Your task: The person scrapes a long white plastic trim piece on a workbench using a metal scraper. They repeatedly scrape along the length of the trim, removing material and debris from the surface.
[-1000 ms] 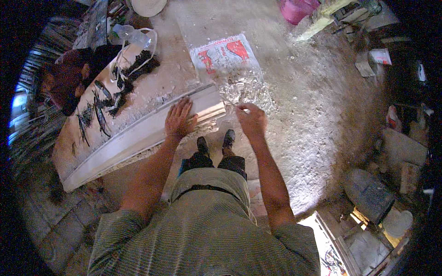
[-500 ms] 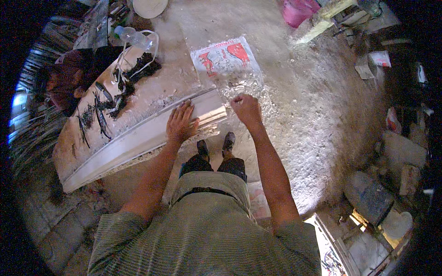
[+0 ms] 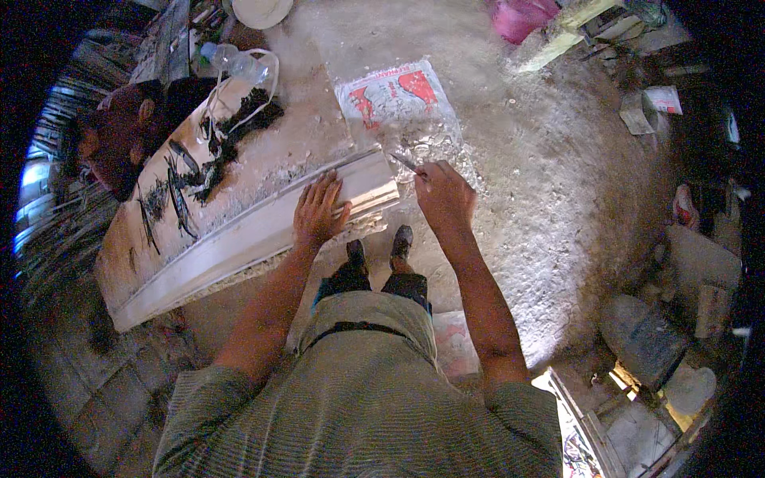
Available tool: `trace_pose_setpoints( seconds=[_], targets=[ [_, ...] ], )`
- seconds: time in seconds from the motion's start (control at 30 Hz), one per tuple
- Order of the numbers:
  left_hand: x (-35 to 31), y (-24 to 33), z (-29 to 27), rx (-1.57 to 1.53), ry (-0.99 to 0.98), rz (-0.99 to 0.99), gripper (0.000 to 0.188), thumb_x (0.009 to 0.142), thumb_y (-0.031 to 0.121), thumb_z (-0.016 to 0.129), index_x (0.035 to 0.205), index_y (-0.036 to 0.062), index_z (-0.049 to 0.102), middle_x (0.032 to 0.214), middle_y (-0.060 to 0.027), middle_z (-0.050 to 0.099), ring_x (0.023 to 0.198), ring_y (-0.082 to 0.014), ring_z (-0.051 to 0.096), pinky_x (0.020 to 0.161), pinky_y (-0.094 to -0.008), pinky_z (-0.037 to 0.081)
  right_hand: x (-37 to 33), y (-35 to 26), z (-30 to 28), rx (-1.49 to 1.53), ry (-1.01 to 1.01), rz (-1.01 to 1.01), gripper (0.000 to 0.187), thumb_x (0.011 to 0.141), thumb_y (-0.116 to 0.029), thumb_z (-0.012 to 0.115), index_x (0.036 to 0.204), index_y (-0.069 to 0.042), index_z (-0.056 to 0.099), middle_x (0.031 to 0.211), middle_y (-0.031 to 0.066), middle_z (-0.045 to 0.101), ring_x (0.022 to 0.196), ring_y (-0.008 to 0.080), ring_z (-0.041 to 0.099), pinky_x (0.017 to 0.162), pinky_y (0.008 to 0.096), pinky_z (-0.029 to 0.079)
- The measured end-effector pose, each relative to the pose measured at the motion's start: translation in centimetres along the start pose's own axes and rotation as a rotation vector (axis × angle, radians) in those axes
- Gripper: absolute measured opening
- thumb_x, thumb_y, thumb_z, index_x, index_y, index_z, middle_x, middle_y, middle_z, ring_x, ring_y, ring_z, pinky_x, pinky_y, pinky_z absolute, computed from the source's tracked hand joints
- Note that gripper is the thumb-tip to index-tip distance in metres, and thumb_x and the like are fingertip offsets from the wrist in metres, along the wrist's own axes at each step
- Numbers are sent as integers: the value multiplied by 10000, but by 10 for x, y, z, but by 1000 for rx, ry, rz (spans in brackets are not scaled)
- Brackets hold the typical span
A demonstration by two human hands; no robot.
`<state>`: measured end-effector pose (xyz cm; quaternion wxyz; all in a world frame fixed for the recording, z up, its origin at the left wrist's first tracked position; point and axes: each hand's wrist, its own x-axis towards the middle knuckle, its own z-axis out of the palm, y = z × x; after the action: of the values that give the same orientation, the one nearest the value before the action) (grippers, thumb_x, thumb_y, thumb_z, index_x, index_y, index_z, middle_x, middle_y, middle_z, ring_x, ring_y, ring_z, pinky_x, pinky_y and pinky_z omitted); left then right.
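Note:
A long white moulding (image 3: pixel 247 227), plaster by its look, lies slantwise along the near edge of a low board (image 3: pixel 303 119). Flat on its top near the right end rests my left hand (image 3: pixel 320 209), open with fingers a little apart. Just off that end, my right hand (image 3: pixel 446 195) is closed around a small knife (image 3: pixel 406 162). Its thin blade points up and left toward the moulding's corner; the handle is hidden in my fist. Broken, rough edges show at the moulding's right end and underside.
Dark fibre clumps (image 3: pixel 215 163) and a clear plastic bottle (image 3: pixel 239 64) lie on the board. A person in dark red (image 3: pixel 119 143) is at its left. Past the moulding lies a printed white sack (image 3: pixel 398 99) with white crumbs. A pink bag (image 3: pixel 522 17) and clutter line the right.
My right hand has shifted slightly right and turned, so the knife blade now shows. The left hand stays on the moulding. The whole view has shifted slightly.

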<state>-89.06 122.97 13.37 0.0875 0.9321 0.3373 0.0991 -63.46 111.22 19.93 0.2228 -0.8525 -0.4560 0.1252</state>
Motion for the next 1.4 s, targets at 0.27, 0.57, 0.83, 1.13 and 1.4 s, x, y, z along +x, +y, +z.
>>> trace_pose_setpoints(
  seconds=[0.27,0.57,0.83,1.13,1.4],
  targets=[
    [-2,-5,1,-20,5,10,564,890,391,681,1368,114,565,1500,-86,507,1375,-291,487,1134,-474,391,-40,-43,-10,-420,-51,-221,75,851,-142,648,924,-138,665,1012,3,631,878,213,647,608,338,593],
    [-8,-7,-3,-56,19,11,563,943,442,602,1371,77,563,1478,-119,517,1368,-309,485,1153,-485,359,-73,-66,-2,-397,-21,-84,41,896,-167,647,920,-138,662,1025,-3,620,904,198,651,626,352,595],
    [-10,-14,-6,-134,-24,-4,536,955,428,589,1357,75,574,1466,-119,526,1380,-312,465,1154,-493,355,-56,-98,24,-566,22,65,94,929,-224,630,890,-150,673,1001,15,634,880,223,682,656,401,592],
    [-37,-65,-30,-681,131,58,529,869,230,741,1341,124,526,1463,-140,470,1421,-382,352,1170,-495,310,-74,-105,40,-608,160,70,69,916,-220,655,894,-161,683,977,27,629,857,229,676,671,399,591],
    [-123,-154,-88,-830,95,-209,451,905,159,725,1320,99,558,1356,-127,561,1309,-305,485,1113,-452,358,-76,-152,58,-243,92,-304,47,883,-207,701,920,-179,709,965,18,656,831,235,686,644,384,581]
  ],
)
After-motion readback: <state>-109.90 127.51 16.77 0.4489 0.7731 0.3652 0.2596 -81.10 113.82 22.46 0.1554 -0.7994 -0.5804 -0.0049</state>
